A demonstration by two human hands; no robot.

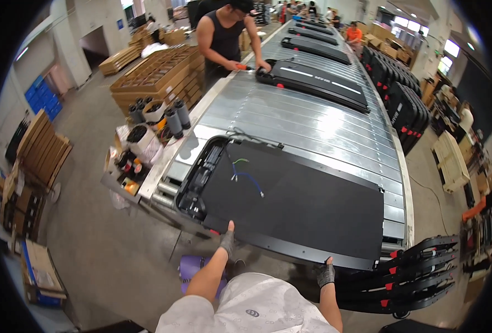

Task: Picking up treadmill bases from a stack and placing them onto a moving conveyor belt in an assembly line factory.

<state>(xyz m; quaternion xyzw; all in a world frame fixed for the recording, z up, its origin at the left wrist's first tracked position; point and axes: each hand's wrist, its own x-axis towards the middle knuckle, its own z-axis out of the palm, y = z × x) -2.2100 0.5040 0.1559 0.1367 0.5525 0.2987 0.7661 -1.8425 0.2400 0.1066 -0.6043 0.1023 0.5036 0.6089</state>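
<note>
In front of me a black walking-treadmill base (307,205) lies flat across the near end of the roller line (323,127). Blue and green wires (249,178) with loose ends rest on its deck, and the motor bay (199,177) at its left end is uncovered. My left hand (228,240), in a dark fingerless glove, grips the near edge left of the middle, thumb on top. Near the right corner my right hand (326,273), gloved likewise, holds the same edge, thumb up. The other fingers of both hands are hidden below the rim.
Across the line a person (226,41) works with a tool on another treadmill (315,83). More treadmills stand stacked at the right (407,277). Left of the line are grey rollers (174,119), parts boxes (140,139) and cardboard stacks (157,72). A purple stool (193,269) is by my legs.
</note>
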